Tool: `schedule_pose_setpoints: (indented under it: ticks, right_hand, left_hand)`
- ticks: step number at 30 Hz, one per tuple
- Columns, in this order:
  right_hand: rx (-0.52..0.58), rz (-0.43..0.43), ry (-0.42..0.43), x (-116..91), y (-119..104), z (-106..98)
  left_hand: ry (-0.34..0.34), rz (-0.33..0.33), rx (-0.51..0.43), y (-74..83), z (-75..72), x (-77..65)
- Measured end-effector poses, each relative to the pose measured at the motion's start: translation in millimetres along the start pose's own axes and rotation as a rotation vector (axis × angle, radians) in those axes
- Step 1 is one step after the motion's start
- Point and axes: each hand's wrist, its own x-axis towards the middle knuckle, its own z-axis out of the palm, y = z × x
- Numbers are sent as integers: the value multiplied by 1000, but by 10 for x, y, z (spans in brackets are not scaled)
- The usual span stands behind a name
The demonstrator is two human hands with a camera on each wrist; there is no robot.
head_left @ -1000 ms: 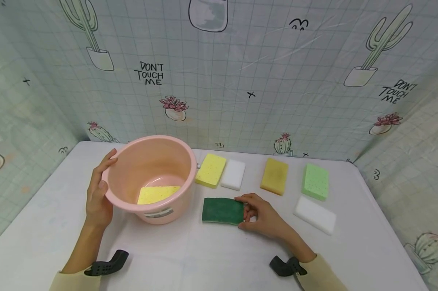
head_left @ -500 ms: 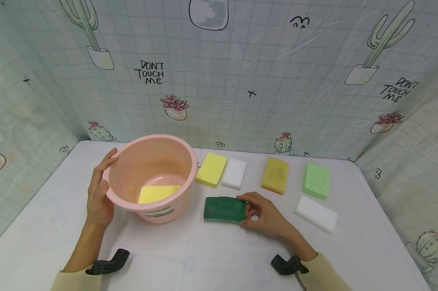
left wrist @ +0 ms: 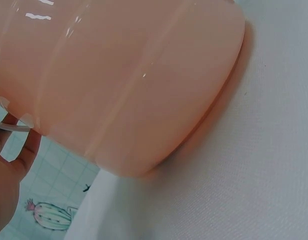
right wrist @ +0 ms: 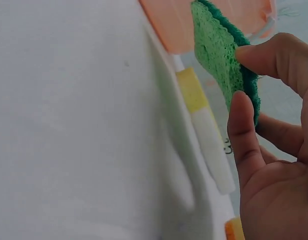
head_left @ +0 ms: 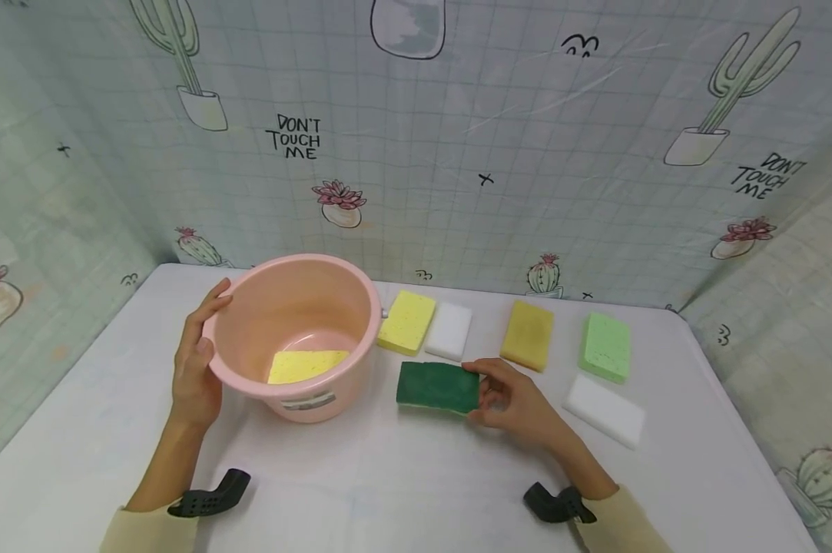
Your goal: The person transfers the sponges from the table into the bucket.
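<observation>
In the head view my left hand (head_left: 197, 365) holds the left side of a pink bucket (head_left: 349, 380) by its rim, thumb towards the near side. A yellow sponge (head_left: 306, 365) lies inside the bucket. The left wrist view shows fingers against the bucket's outer wall (left wrist: 129, 75) beside its wire handle (left wrist: 11, 127). With thumb and fingers my right hand (head_left: 515, 399) pinches the right end of a green scouring sponge (head_left: 438, 386), dark green side up. In the right wrist view this sponge (right wrist: 216, 55) is raised off the table, its light green porous side showing.
Behind the held sponge lie a yellow sponge (head_left: 406, 322) and a white sponge (head_left: 449, 330). Further right are a darker yellow sponge (head_left: 528, 335), a light green sponge (head_left: 605, 347) and another white sponge (head_left: 605, 410). A patterned cloth (head_left: 416, 169) hangs behind the white table (head_left: 388, 491).
My right hand has lifted the green scouring sponge from the table, moving slightly up and to the right. The left hand keeps its hold on the bucket. The head view has shifted slightly.
</observation>
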Motion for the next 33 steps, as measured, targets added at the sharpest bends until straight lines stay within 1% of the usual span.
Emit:
schedule_pose_setpoints:
  ticks: [2, 6, 7, 12, 14, 18, 22, 28, 33]
  right_hand:
    - [12, 15, 12, -2, 31, -42]
    - [48, 25, 41, -2, -1, -128]
    - [53, 30, 50, 5, -58, -146]
    - [43, 24, 76, 67, -194, -283]
    - [39, 4, 79, 98, -218, -345]
    - [30, -29, 89, 178, -356, -416]
    - [25, -57, 87, 291, -501, -417]
    - [-15, -94, 74, 494, -682, -340]
    - [-59, -103, 50, 669, -816, -261]
  left_hand:
    - [2, 0, 4, 2, -1, 0]
    - [-2, 1, 13, 12, 1, 5]
    - [-2, 4, 16, 15, 6, 7]
    - [-1, 21, 16, 4, 3, 11]
    - [-3, 24, 16, -4, -2, 7]
    - [-4, 21, 21, -7, -11, 2]
    - [1, 19, 14, -3, -10, 8]
    - [6, 19, 13, 2, -4, 12]
    - [-24, 51, 5, -10, -15, 8]
